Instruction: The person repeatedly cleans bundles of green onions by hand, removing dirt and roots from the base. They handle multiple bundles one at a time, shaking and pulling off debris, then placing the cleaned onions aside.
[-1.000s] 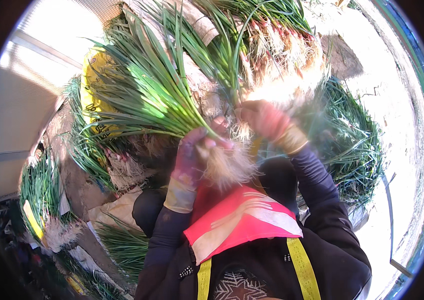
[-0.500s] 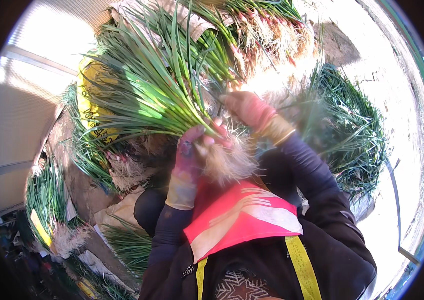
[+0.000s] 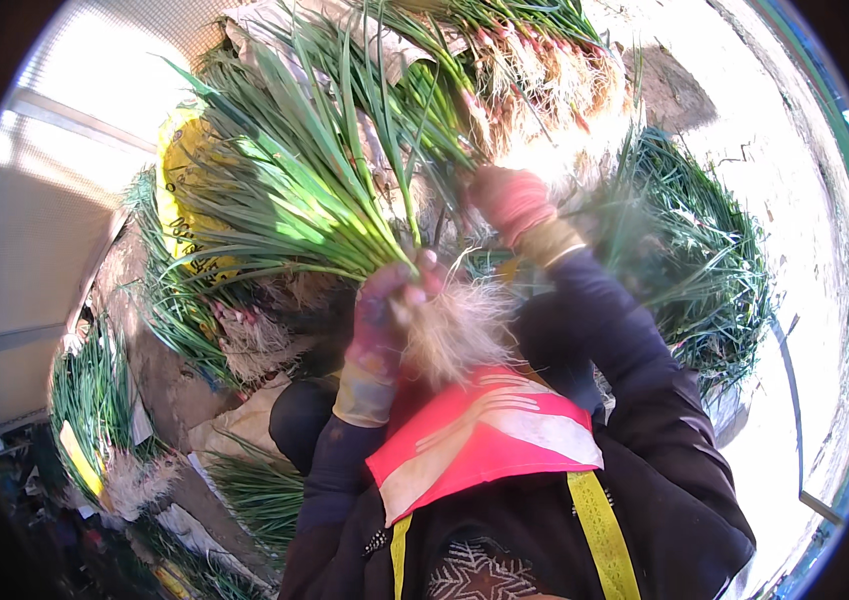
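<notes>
Just above my lap, my left hand, in a stained glove, is closed round the lower stems of a bunch of green onions. Their long leaves fan out toward the upper left. Pale stringy roots hang from the near end, over my red apron. My right hand, in a pinkish glove with a yellowish cuff, is curled at the edge of the pile of green onions beyond the bunch. Its fingertips are hidden among the stems, and what they hold, if anything, does not show.
More rooted green onions lie at the far side in strong sunlight. A large leafy heap stands on the right. On the left are a yellow printed sack, another onion bundle and a pale wall panel.
My right hand has moved a little away from the held bunch, up and to the right, toward the pile. My left hand keeps its grip, with the bunch and roots shifted slightly.
</notes>
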A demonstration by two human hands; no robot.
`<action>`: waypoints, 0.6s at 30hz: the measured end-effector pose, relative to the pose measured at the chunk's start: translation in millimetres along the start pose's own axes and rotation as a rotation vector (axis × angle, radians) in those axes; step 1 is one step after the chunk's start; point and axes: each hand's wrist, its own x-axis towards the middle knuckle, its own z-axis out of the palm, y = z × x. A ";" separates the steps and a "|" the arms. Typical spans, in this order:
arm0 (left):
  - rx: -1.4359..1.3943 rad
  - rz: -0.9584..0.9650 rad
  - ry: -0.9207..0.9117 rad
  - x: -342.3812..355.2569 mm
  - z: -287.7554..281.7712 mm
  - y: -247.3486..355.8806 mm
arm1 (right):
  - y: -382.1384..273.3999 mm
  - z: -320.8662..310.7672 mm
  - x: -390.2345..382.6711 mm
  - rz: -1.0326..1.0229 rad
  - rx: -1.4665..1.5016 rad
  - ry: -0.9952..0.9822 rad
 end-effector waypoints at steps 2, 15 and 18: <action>-0.006 0.002 0.012 -3.4 -1.8 2.8 | 29.4 -6.2 -9.5 -0.157 -0.718 -0.358; 0.192 0.088 -0.059 -5.2 5.4 6.8 | -41.0 13.5 1.0 -0.058 1.293 -0.220; 0.287 0.095 -0.127 -4.8 3.4 5.9 | -28.1 -11.1 -6.2 0.032 0.988 0.034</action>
